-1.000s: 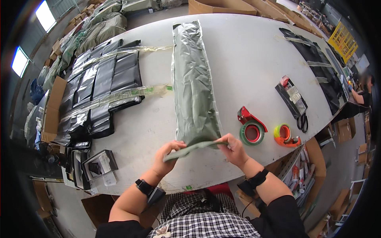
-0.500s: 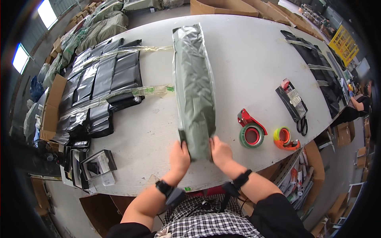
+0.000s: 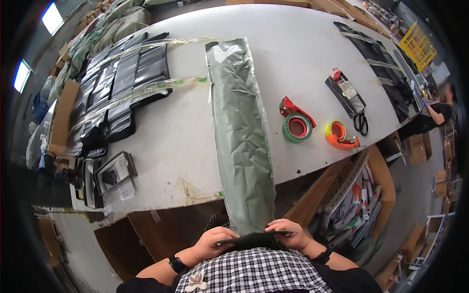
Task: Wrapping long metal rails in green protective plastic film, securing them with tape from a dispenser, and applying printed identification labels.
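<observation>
Both hands (image 3: 254, 237) on green bag (image 3: 239, 132)

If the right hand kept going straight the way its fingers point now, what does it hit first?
The right hand points across the body, pinching the near end of the long green bag. Going straight on, it would likely first meet the left hand on that same edge; depth is unclear.

A long olive-green plastic-wrapped bundle (image 3: 242, 136) lies lengthwise, its near end overhanging the table.
</observation>
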### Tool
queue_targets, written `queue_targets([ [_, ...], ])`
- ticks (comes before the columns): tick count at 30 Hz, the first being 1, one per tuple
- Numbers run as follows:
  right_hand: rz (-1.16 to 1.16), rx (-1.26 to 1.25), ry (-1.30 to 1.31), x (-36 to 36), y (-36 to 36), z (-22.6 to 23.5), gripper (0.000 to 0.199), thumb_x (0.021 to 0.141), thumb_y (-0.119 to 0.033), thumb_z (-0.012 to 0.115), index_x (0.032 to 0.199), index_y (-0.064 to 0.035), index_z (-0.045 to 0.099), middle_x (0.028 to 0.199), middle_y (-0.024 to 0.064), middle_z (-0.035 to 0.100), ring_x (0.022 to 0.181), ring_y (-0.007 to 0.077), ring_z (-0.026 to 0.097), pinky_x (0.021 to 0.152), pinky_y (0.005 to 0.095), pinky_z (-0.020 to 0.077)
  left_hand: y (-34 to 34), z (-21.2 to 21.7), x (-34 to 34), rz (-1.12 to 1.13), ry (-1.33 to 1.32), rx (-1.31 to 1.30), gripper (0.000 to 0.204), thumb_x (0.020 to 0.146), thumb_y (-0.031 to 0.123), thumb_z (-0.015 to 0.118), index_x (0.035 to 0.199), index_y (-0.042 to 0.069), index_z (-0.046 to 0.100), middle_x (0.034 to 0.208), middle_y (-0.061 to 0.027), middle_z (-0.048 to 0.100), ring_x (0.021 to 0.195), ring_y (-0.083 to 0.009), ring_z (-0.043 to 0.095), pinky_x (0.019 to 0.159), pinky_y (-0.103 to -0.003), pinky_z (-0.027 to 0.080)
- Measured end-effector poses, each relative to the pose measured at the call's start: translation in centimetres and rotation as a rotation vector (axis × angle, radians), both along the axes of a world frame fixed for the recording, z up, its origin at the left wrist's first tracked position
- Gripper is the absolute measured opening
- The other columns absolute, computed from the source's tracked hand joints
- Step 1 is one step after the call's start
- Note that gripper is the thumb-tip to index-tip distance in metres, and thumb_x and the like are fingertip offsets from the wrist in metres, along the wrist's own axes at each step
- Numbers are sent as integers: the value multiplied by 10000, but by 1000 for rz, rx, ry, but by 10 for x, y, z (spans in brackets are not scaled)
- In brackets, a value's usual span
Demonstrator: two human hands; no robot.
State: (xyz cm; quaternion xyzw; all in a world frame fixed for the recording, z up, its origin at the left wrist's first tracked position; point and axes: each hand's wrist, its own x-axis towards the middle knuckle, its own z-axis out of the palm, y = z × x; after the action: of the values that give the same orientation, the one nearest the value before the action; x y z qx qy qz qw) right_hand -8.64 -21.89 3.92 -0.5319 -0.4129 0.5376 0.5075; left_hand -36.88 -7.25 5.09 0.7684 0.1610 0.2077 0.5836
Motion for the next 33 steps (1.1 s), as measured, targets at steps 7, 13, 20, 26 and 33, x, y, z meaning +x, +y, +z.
queue_targets([
  [7,-66,-260,11,-19,-11,-34,344,1033,-297,581,1159,9,675,999,28,727,902,94,632,819,262,512,-67,-26,11,653,40,-973,317,1079,237,481,1094,-19,667,995,-2,689,897,-79,591,828,-244,473],
  [13,-93,-448,-102,-24,6,-68,341,1002,-337,632,967,-8,712,814,-1,702,748,70,581,702,270,489,-82,-67,44,881,223,-807,313,1058,255,526,917,8,657,846,0,678,746,-67,560,678,-265,470],
  [20,-109,-427,-379,-26,10,-56,409,939,-433,670,864,-31,654,772,155,689,718,302,659,671,400,500,-50,-5,48,559,153,736,319,787,84,747,1081,90,624,981,-76,587,881,-267,580,796,-388,486],
  [26,-389,161,-852,59,84,-13,341,801,-308,785,949,-48,622,933,130,629,899,352,612,802,453,490,-33,16,66,247,222,634,174,799,128,792,961,145,732,896,-1,625,780,-193,615,679,-311,530],
  [33,-197,-635,-1331,212,259,1,615,770,-289,777,1278,-52,523,1204,208,646,1121,350,640,927,476,525,-26,18,77,184,202,564,183,800,140,789,971,150,728,915,-4,624,799,-186,626,680,-305,544],
])
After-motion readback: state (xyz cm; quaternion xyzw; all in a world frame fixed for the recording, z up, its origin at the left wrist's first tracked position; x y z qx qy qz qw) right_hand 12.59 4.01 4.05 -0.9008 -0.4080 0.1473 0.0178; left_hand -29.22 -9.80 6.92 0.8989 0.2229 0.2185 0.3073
